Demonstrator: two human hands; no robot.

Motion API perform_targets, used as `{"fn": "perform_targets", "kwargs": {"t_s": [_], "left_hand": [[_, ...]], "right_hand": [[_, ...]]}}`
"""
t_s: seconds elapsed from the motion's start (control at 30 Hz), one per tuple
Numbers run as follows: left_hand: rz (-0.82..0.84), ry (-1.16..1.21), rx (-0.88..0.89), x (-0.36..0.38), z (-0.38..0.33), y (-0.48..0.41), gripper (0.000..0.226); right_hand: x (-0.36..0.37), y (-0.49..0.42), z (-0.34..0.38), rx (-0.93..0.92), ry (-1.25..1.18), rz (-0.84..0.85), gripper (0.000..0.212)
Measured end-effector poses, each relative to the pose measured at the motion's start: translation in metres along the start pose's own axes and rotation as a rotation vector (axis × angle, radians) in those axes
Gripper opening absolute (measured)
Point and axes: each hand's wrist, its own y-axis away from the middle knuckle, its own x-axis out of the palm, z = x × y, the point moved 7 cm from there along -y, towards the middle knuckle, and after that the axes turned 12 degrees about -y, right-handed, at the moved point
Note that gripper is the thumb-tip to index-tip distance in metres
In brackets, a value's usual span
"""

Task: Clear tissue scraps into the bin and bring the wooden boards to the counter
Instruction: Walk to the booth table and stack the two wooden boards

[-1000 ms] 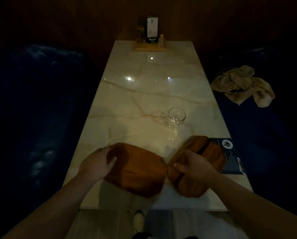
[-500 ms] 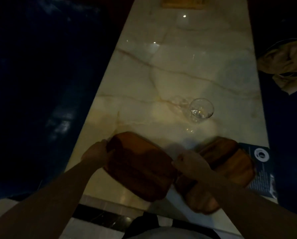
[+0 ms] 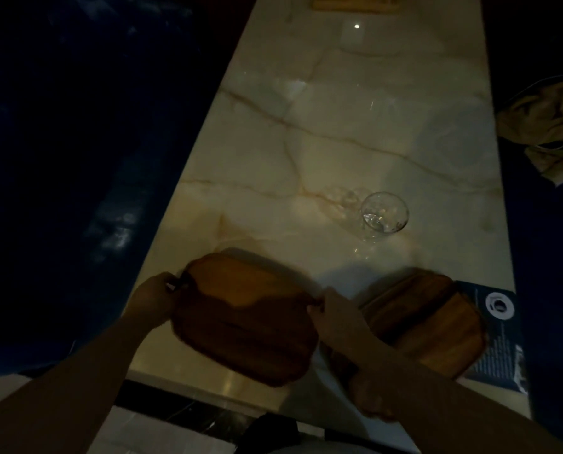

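Observation:
A brown wooden board (image 3: 244, 316) is held just above the near end of the marble table (image 3: 355, 132). My left hand (image 3: 152, 298) grips its left edge and my right hand (image 3: 334, 314) grips its right edge. A second wooden board (image 3: 437, 319) lies on the table to the right, partly hidden behind my right forearm. No tissue scraps show in this dim view.
An empty clear glass (image 3: 383, 213) stands beyond the boards. A dark printed card (image 3: 496, 335) lies at the table's right edge beside the second board. A beige cloth (image 3: 545, 126) rests on the dark blue seat at right. A wooden holder (image 3: 355, 3) sits at the far end.
My right hand has left the right board and taken the left board's right edge. The left board has lifted slightly. The view has tilted down and moved closer.

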Motion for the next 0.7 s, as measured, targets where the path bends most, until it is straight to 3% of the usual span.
{"fn": "perform_targets", "kwargs": {"t_s": [0.13,0.27,0.43,0.57,0.7], "left_hand": [[-0.011,0.058,0.082,-0.012,-0.018,0.014,0.028],[-0.030,0.039,0.203,-0.003,-0.055,0.033,0.029],[0.073,0.071,0.300,0.033,-0.103,0.053,0.037],[0.156,0.101,0.282,0.075,-0.130,0.072,0.032],[0.389,0.314,0.171,0.129,-0.145,0.095,0.027]], "right_hand": [[-0.028,0.003,-0.007,0.026,-0.301,-0.125,0.019],[-0.063,0.009,-0.028,0.017,-0.425,-0.244,0.014],[-0.117,0.026,-0.071,0.020,-0.498,-0.360,0.003],[-0.154,0.036,-0.108,0.109,-0.514,-0.341,0.015],[-0.189,0.035,-0.127,0.114,-0.533,-0.364,0.014]]}}
